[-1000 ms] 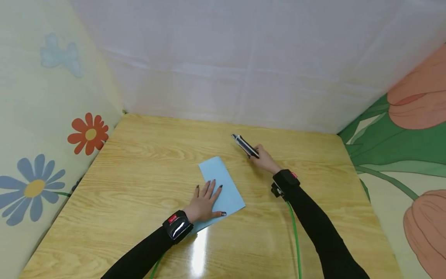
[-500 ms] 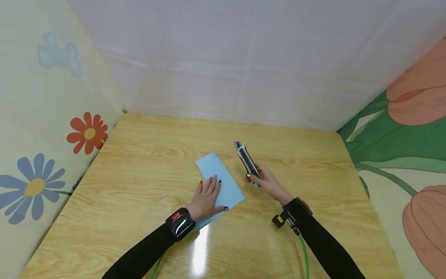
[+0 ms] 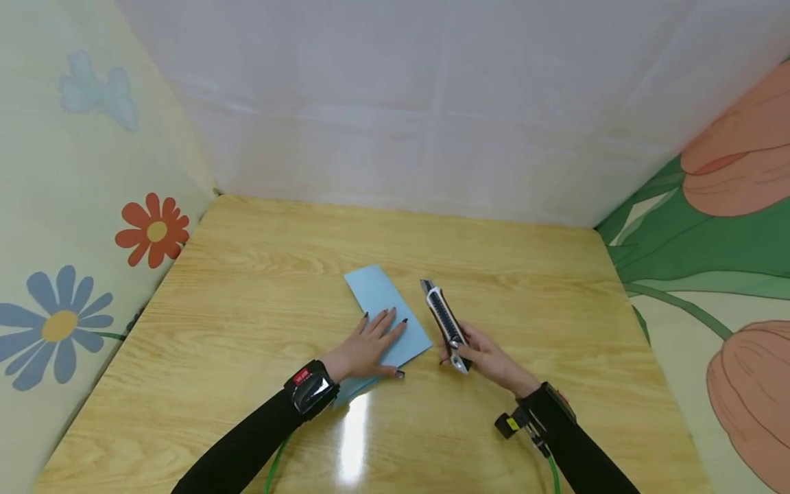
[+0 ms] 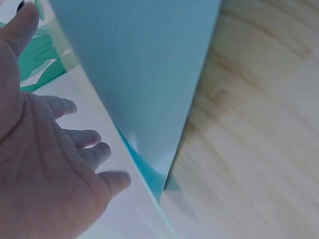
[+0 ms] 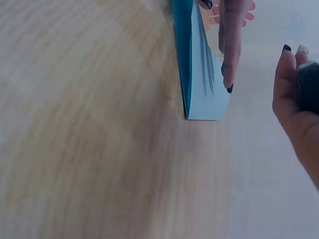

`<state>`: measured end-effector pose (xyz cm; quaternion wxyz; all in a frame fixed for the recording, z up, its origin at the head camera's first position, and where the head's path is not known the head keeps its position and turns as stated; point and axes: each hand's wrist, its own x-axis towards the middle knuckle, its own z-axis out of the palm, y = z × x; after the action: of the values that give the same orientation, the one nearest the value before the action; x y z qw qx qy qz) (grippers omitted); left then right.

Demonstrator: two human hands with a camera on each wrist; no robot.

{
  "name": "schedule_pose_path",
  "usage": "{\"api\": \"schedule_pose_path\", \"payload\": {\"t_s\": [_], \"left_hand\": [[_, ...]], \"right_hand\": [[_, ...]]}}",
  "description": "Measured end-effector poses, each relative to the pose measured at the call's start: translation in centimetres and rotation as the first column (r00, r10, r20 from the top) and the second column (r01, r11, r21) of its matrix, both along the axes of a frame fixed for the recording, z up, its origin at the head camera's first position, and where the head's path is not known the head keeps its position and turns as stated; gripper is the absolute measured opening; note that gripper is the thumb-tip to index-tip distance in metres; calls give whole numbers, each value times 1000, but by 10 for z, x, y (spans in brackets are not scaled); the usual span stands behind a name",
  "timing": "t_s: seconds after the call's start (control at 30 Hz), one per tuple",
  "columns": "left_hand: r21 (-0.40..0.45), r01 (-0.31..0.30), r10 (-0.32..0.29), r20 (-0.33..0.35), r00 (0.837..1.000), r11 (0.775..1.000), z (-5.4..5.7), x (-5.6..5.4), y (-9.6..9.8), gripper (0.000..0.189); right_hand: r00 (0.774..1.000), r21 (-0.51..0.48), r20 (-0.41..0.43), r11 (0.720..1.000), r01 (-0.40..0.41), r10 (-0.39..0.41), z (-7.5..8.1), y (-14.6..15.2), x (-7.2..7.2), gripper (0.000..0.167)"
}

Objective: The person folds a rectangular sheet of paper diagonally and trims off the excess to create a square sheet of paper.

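A folded sheet of light blue paper (image 3: 372, 283) lies slanted on the wooden table. My left hand (image 3: 361, 351) rests on it, fingers spread and straight; the palm shows in the left wrist view beside the paper (image 4: 149, 64). To the right of the paper, my right hand (image 3: 490, 360) grips a black and white utility knife (image 3: 441, 312), thumb on its upper side. The knife's grey tip points away, toward the back of the table. In the right wrist view only the knife's dark end (image 5: 310, 87) shows, and the paper's folded layers stand slightly apart at the edge.
The wooden table (image 3: 259, 274) meets a white cloth backdrop (image 3: 395, 103) at the back. Flower-printed panels border it on the left (image 3: 62, 206) and right (image 3: 697, 274). Each sleeve carries a black wrist camera band with a green cable (image 3: 276, 466).
My right hand has brought the knife back toward me and turned it so its upper side shows. The left hand stays on the paper, its fingers shifted slightly.
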<state>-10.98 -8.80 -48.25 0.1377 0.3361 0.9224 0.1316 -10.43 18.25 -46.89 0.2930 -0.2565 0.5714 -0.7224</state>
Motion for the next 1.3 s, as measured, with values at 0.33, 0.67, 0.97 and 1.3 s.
{"api": "schedule_pose_path", "payload": {"t_s": [0.33, 0.67, 0.97, 1.3], "left_hand": [[-7, -23, 24, 74, 997, 1000, -3, -3, -1, 83], [1, -110, 109, 85, 990, 994, -6, -1, -4, 83], [174, -56, 51, 36, 998, 983, -24, -8, -15, 86], [-15, -127, 127, -23, 992, 992, -11, -10, -8, 89]], "right_hand": [[999, 6, -33, 1000, -11, 11, -13, -1, 10, 51], [994, 75, -51, 992, 99, -95, -21, 0, 13, 39], [969, 202, -31, 948, 244, -243, -25, -8, 13, 23], [943, 338, -71, 882, 330, -326, -28, -13, 14, 26]]}}
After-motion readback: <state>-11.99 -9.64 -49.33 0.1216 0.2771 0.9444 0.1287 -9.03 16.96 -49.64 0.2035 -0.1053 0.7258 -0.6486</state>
